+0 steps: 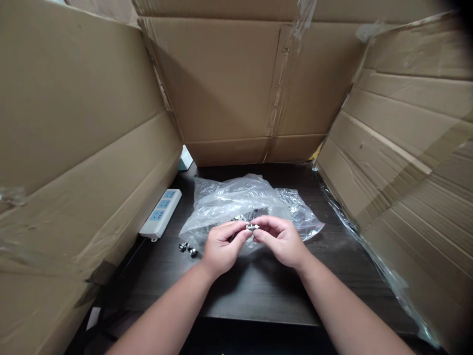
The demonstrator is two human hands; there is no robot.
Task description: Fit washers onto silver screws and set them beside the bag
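Note:
Between my two hands is a small shiny metal fitting (253,227), held level above the front of a clear plastic bag (229,199). My left hand (225,246) pinches its left end between thumb and fingers. The thumb and fingertips of my right hand (279,239) close on the right end. Just behind my fingers, more small metal parts (239,217) show at the bag's opening. To the left of my left hand, a few loose metal and black parts (188,249) lie on the dark table (258,296). My fingertips cover some of the fitting.
Cardboard panels wall in the table at the left (74,98), back (221,84) and right (406,128). A white power strip (161,213) lies along the left panel. A second plastic bag (303,212) spreads out on the right. Behind the strip stands a pale box (185,159).

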